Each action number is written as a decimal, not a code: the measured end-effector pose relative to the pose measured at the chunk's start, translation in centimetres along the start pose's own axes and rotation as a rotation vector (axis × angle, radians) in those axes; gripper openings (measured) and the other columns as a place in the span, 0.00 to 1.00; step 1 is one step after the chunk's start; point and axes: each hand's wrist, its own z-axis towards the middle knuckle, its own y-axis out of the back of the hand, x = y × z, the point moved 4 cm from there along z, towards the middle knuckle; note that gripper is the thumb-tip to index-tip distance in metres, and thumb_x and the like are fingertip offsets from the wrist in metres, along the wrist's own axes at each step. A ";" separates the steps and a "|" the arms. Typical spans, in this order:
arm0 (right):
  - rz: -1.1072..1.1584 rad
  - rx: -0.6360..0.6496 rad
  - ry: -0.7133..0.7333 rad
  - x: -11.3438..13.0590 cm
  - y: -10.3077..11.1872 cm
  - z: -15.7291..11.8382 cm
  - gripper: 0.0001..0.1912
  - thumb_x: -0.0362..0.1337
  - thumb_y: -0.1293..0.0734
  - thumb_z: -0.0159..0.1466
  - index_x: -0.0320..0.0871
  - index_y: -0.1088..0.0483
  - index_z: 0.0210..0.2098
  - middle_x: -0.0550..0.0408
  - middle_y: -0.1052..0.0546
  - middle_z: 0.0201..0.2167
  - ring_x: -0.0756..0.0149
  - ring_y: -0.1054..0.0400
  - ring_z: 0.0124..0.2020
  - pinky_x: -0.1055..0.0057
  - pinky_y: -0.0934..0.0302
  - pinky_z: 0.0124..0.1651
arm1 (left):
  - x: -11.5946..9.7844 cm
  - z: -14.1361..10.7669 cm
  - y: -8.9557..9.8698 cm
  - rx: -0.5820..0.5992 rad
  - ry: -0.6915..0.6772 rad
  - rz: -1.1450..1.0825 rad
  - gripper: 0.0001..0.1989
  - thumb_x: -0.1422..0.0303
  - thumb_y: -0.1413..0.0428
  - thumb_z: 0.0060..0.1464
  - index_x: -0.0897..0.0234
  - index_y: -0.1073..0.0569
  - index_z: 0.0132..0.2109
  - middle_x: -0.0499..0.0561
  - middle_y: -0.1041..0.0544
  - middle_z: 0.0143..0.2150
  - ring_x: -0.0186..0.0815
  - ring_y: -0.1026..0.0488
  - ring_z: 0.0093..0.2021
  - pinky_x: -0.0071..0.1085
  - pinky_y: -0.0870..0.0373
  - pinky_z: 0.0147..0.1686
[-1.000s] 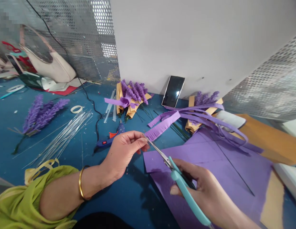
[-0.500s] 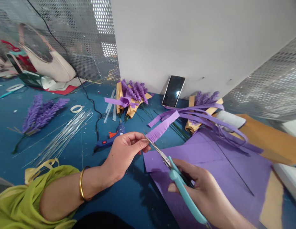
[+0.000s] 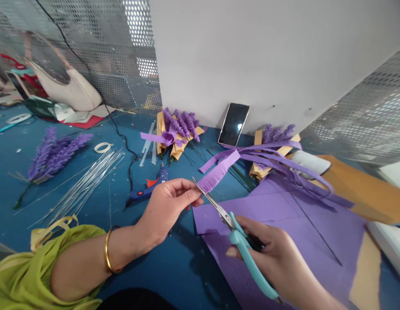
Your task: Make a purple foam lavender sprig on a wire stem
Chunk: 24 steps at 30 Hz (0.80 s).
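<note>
My left hand pinches the near end of a purple paper strip between thumb and fingers. Fine cuts run along one edge of that strip. My right hand is closed round the turquoise handles of a pair of scissors. Their blades reach to the strip beside my left fingertips; the blade tips are partly hidden there. Below the scissors lie large purple paper sheets. A blue glue gun rests just beyond my left hand.
Thin wires and a lavender bunch lie on the left. Wrapped lavender bundles and a leaning phone stand by the white panel. More purple strips lie at right. A black cable crosses the table.
Both hands stay nearly in place at the strip. The scissor blades look slightly wider apart, with one tip now showing past my left fingertips.
</note>
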 end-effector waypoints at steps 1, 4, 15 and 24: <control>-0.008 -0.007 0.009 0.0 0.0 0.0 0.14 0.47 0.28 0.57 0.43 0.31 0.29 0.63 0.37 0.22 0.70 0.47 0.27 0.74 0.50 0.29 | 0.0 0.0 0.0 0.000 0.001 0.002 0.05 0.68 0.37 0.54 0.63 0.21 0.30 0.47 0.21 0.27 0.28 0.28 0.28 0.25 0.33 0.32; -0.033 -0.021 0.034 -0.1 0.1 -0.1 0.13 0.46 0.28 0.57 0.43 0.29 0.30 0.64 0.35 0.21 0.71 0.46 0.26 0.75 0.49 0.28 | 0.0 0.2 0.0 0.005 0.001 0.006 0.05 0.68 0.37 0.54 0.63 0.21 0.30 0.47 0.21 0.27 0.28 0.28 0.28 0.25 0.33 0.32; -0.067 -0.045 0.058 -0.5 0.0 0.4 0.10 0.43 0.29 0.58 0.45 0.30 0.31 0.64 0.30 0.23 0.71 0.43 0.26 0.76 0.46 0.28 | 0.2 0.2 0.1 0.008 0.038 0.015 0.06 0.68 0.38 0.53 0.63 0.22 0.29 0.47 0.21 0.26 0.29 0.28 0.28 0.26 0.34 0.32; -0.062 -0.039 0.029 -0.5 -0.1 0.4 0.10 0.44 0.29 0.58 0.45 0.29 0.33 0.64 0.31 0.23 0.71 0.43 0.26 0.76 0.46 0.29 | 0.2 0.3 0.1 0.008 0.061 0.012 0.06 0.69 0.39 0.52 0.64 0.23 0.28 0.47 0.22 0.26 0.29 0.29 0.29 0.27 0.35 0.33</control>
